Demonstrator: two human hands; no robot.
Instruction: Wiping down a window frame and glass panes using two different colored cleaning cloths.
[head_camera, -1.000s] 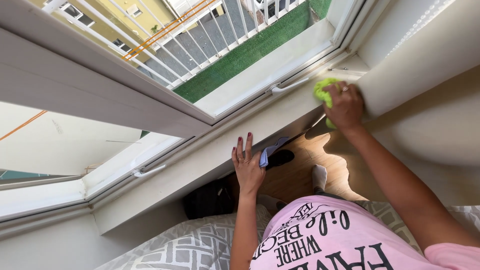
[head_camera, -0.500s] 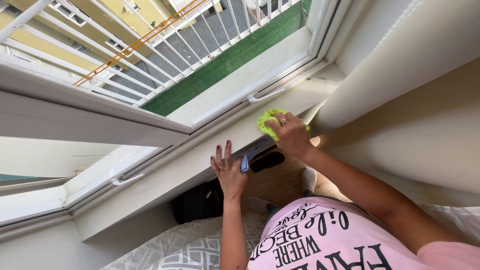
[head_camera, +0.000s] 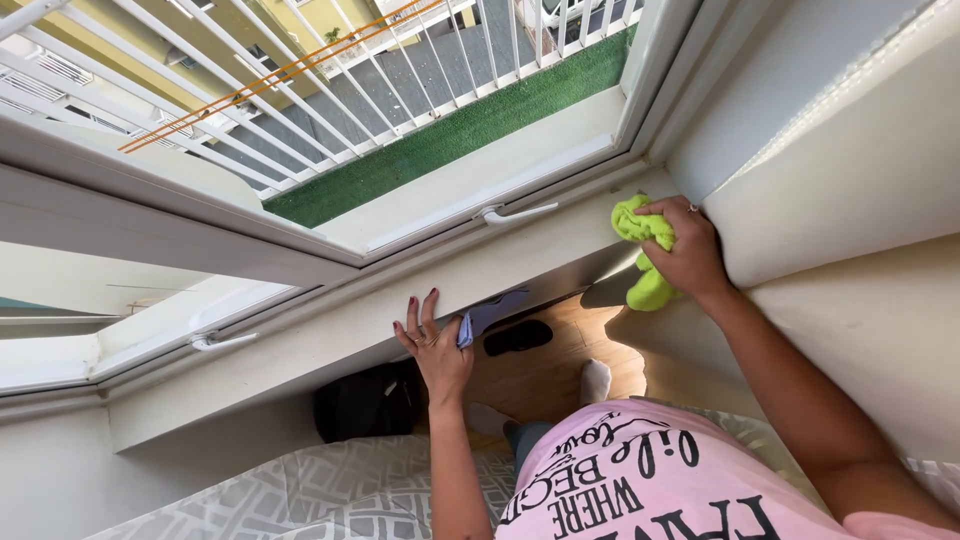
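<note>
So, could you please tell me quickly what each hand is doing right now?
Left hand: open, fingers spread, flat on the window sill.
Right hand: closed on the green cloth.

This is a room in a home, most likely a bedroom; a bed (head_camera: 300, 495) with a grey and white patterned cover lies along the lower edge of the view, close under a white window sill (head_camera: 330, 335); white-framed windows with lever handles (head_camera: 515, 213) look out over a balcony with white railings (head_camera: 330, 90) and a strip of green artificial turf (head_camera: 450, 140); a light wooden floor (head_camera: 545, 375) shows below the sill, with a dark slipper (head_camera: 517, 337) lying on it and a black bag (head_camera: 368, 400) against the wall.
</note>
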